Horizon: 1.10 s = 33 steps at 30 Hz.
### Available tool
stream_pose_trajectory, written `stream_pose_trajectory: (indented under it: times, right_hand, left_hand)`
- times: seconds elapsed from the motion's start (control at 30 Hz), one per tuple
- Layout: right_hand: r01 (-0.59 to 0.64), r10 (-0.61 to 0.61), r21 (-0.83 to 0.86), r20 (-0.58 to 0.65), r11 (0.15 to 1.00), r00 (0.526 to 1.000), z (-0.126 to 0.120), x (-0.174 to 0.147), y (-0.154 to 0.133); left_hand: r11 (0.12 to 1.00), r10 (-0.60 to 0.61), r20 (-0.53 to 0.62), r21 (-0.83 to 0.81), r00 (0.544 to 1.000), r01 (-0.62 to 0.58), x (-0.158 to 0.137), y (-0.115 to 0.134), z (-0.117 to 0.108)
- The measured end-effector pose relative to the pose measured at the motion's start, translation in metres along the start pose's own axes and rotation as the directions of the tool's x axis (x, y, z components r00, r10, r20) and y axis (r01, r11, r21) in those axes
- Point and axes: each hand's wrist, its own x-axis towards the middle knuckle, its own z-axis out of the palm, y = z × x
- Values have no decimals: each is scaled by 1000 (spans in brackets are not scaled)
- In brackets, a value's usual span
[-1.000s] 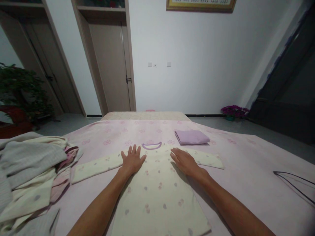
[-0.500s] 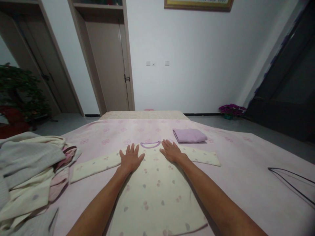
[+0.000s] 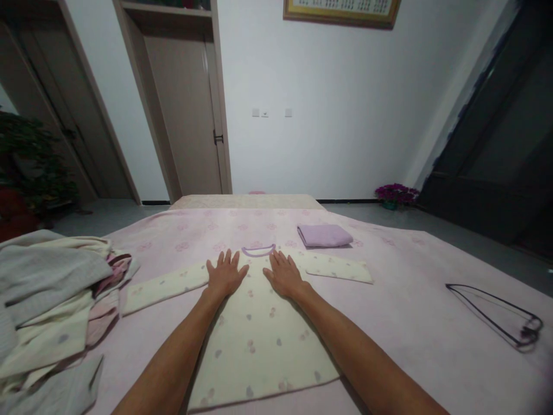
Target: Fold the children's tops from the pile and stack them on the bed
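Note:
A cream long-sleeved shirt (image 3: 263, 328) with small heart and cherry prints lies spread flat, its purple-trimmed collar facing away from me and both sleeves stretched out sideways. My left hand (image 3: 225, 275) rests palm down on its left shoulder, fingers spread. On the right shoulder, close to the collar, my right hand (image 3: 284, 275) also lies flat with fingers apart. Neither hand grips the fabric. Just beyond the right sleeve sits a folded purple cloth (image 3: 325, 236).
A heap of rumpled grey, cream and pink clothes (image 3: 52, 288) lies at the left. A thin black looped cord or wire (image 3: 488, 317) rests at the right. Beneath everything spreads a pink flowered sheet (image 3: 389, 323). Purple flowers (image 3: 396, 195) stand on the floor near the wall.
My right hand has shifted slightly, its fingers now pointing more toward the collar. The view has moved a little, bringing the shirt's hem and more of the black loop into sight.

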Motion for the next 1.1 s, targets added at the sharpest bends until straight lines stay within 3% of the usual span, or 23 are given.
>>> stream_pose_trajectory:
  times: [0.1,0.23,0.43,0.63,0.73,0.87,1.1]
  right_hand:
    - [-27,27,-15,-19,1000,999,-2,-1,10]
    - [-38,38,-17,-13,999,999,-3,-1,9]
    - [-75,74,-29,-29,997,997,-4,-1,1]
    - [-140,139,-16,-45,990,989,0,-25,-18]
    - [-87,86,-23,-53,996,995,5,-50,-20]
    - [28,-33,-63,-81,998,996,2,-78,-2]
    - [-16,-7,-125,-183,992,983,-13,-97,27]
  left_hand:
    - [999,27,-66,40,997,-24,-5,3,-6]
    - [974,209,-191,125,959,-187,-28,19,-17]
    - [960,275,-6,-57,961,-275,-87,51,-16]
    - [943,333,38,-3,942,-333,-113,31,-15]
    - [942,334,31,19,942,-335,-114,23,-18]
    - [936,349,23,45,937,-350,-118,19,-21]
    - [922,384,14,43,923,-385,-140,2,-24]
